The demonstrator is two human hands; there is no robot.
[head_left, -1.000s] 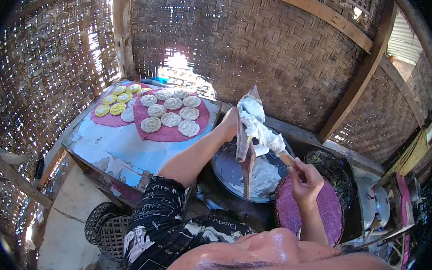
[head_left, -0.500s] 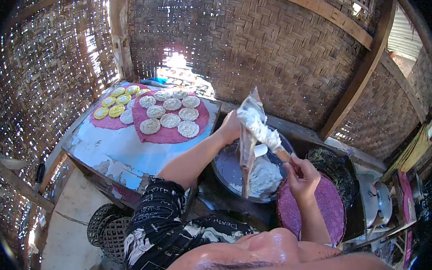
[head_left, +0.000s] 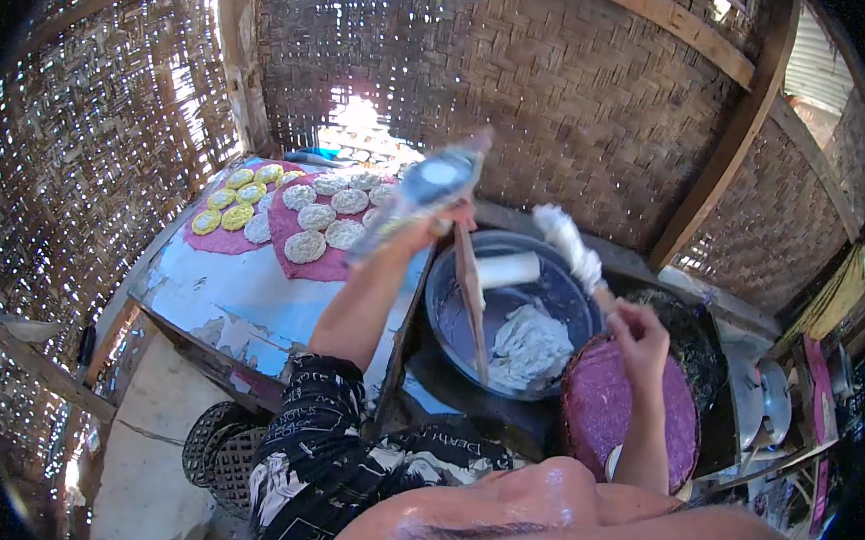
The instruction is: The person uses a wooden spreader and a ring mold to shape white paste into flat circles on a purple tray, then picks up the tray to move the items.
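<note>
My left hand (head_left: 444, 225), blurred, grips a wooden hand press tilted over the basin. A round opening filled with white shows at the press's upper end (head_left: 441, 174). A white tube (head_left: 509, 270) sticks out from its other side. In my right hand (head_left: 639, 335) is a stick thickly coated with white dough (head_left: 568, 247), held apart from the press. Below both hands is a grey-blue basin (head_left: 436, 335) with a heap of white dough (head_left: 529, 347) in it. A round tray lined with pink cloth (head_left: 634, 405) lies under my right forearm.
To the left stands a table with a worn pale-blue top (head_left: 206, 279). On its pink cloths (head_left: 302, 267) lie several white dough rounds (head_left: 345, 234) and yellow ones (head_left: 236, 217). Woven bamboo walls (head_left: 525, 96) enclose the far side. Metal pots (head_left: 772, 399) are at right.
The dough-coated stick has come away from the press and moved right. My left hand has turned the press and moved it left, baring more of the basin and white tube.
</note>
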